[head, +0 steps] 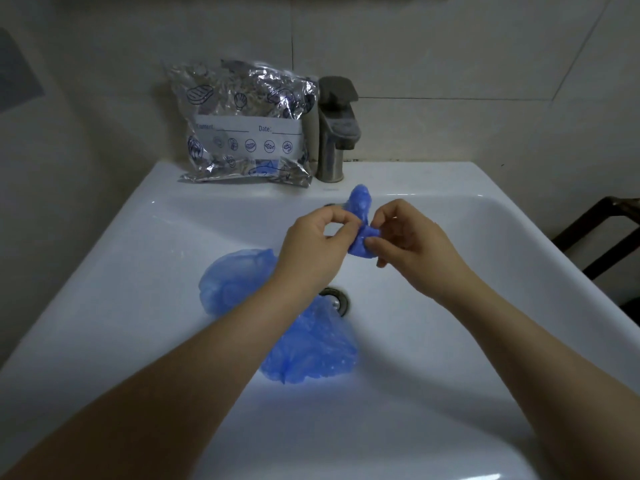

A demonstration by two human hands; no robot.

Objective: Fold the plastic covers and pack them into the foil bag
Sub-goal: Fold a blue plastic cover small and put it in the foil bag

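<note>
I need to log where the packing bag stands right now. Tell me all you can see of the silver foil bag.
The crinkled silver foil bag stands upright on the back ledge of the white ceramic sink, leaning towards the tiled wall, right beside the grey metal tap. It bears dark blue food drawings, a white label strip printed "Date:" and a row of round icons. It looks puffed; something blue shows near its lower edge. Neither hand touches it.

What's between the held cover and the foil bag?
Head view: only bare white sink rim and basin wall between the held cover and the foil bag. The tap stands to the bag's right, off that line.
</note>
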